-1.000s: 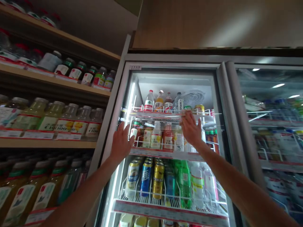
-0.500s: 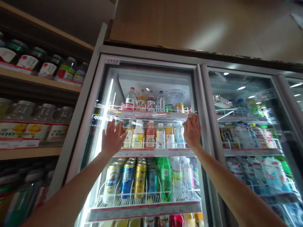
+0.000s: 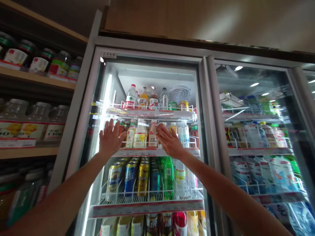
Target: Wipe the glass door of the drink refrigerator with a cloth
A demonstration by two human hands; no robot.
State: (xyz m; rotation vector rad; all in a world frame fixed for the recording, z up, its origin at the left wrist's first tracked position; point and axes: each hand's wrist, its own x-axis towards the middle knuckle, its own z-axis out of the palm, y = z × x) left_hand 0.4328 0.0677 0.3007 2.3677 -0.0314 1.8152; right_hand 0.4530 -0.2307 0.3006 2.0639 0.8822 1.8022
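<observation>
Before me stands a closed glass-door drinks fridge (image 3: 150, 55), its lit shelves showing through the glass. My left hand (image 3: 110, 137) lies flat on the left part of the glass, fingers spread, holding nothing. Toward the middle of the door, my right hand (image 3: 171, 141) presses a small pale cloth (image 3: 157, 128) against the glass; the hand covers most of it. Behind the glass near my right fingers are juice bottles, among them a white-capped bottle with a yellow label (image 3: 140, 136). Beer cans (image 3: 143, 178) and a green bottle (image 3: 168, 175) stand one shelf lower.
The metal door edge (image 3: 205, 131) runs upright to the right of my hand. Beyond it is another glass-door fridge (image 3: 253, 151) with bottles. Wooden shelves (image 3: 29, 152) with jars and bottles stand at the left. A wooden panel (image 3: 159, 19) spans above the fridge.
My right hand has moved left across the glass with the cloth, from the door's right edge to its middle. My left hand stays spread on the glass; the view has shifted slightly.
</observation>
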